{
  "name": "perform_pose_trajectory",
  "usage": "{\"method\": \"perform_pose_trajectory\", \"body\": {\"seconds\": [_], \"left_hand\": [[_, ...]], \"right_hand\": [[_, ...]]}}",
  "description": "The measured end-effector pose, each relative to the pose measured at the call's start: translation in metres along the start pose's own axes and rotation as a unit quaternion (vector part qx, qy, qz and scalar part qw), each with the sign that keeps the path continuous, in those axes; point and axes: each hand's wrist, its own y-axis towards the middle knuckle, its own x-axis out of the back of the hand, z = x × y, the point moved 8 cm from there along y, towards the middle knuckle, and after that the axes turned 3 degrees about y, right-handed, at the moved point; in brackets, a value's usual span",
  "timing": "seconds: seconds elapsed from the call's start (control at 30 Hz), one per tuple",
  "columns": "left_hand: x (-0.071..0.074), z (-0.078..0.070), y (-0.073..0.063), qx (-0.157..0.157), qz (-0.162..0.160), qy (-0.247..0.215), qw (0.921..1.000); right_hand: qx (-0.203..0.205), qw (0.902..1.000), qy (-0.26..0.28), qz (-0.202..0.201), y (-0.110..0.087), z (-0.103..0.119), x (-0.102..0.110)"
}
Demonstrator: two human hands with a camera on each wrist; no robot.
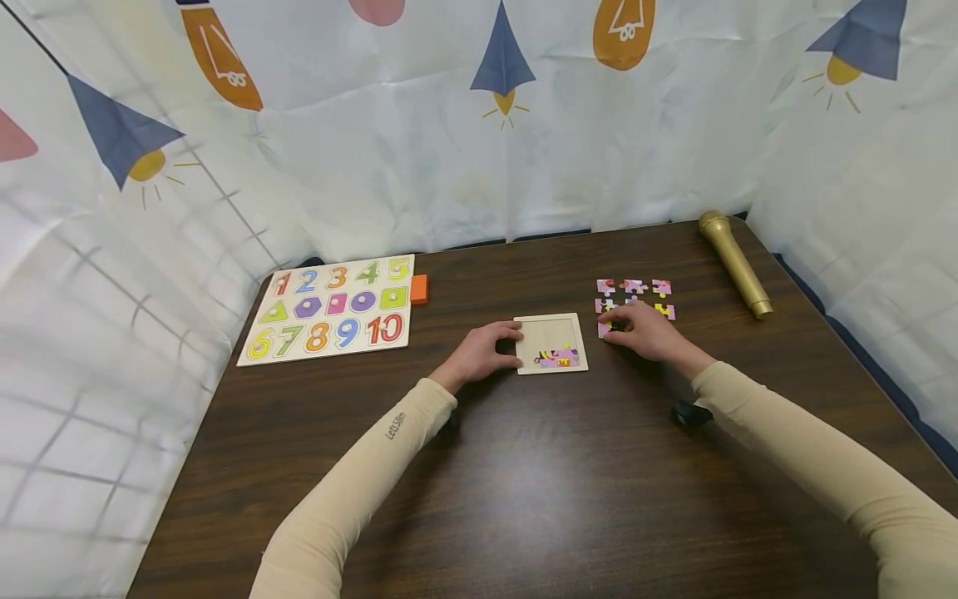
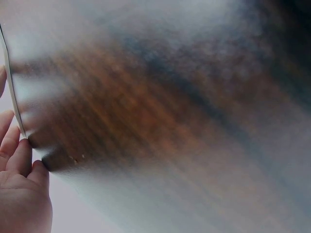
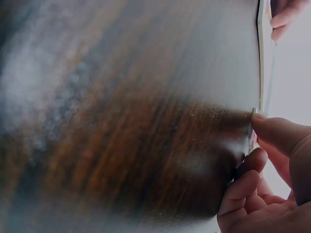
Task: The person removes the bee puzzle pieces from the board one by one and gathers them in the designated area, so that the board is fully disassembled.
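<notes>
A square wooden puzzle tray [image 1: 546, 330] lies on the table, with joined pink and yellow pieces [image 1: 560, 358] in its lower right part. My left hand [image 1: 482, 353] holds the tray's left edge, fingers near the upper corner and thumb lower down. In the left wrist view, the fingertips [image 2: 22, 150] meet the thin tray edge. To the right, loose jigsaw pieces [image 1: 634, 286] lie in rows. My right hand [image 1: 645, 331] pinches a pink puzzle piece [image 1: 604, 330] at the lower left of those rows; thumb and fingers partly cover it and a neighbouring piece.
A number and shape board [image 1: 326, 312] lies at the left of the dark table [image 1: 516, 482], with an orange block [image 1: 419, 289] at its right edge. A gold microphone [image 1: 736, 264] rests at the far right. A patterned white curtain [image 1: 419, 150] hangs behind.
</notes>
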Motion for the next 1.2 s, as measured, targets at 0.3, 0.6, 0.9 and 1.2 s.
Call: {"method": "perform_pose_trajectory", "body": {"seconds": [0.3, 0.6, 0.9, 1.2], "left_hand": [[-0.001, -0.0001, 0.0003, 0.003, 0.004, 0.003, 1.0], [-0.0009, -0.0001, -0.0008, 0.005, 0.004, -0.002, 1.0], [-0.0003, -0.0004, -0.0011, 0.002, 0.002, -0.002, 1.0], [0.0007, -0.0008, -0.0015, 0.007, 0.004, -0.006, 1.0]], "right_hand": [[0.003, 1.0, 0.008, 0.0, -0.0008, 0.001, 0.0006], [0.01, 0.9999, 0.006, -0.003, -0.0013, -0.0005, 0.0004], [0.01, 0.9999, 0.01, -0.002, -0.0013, -0.0005, 0.0002], [0.008, 0.9999, 0.01, 0.003, -0.0006, 0.0005, -0.0006]]}}
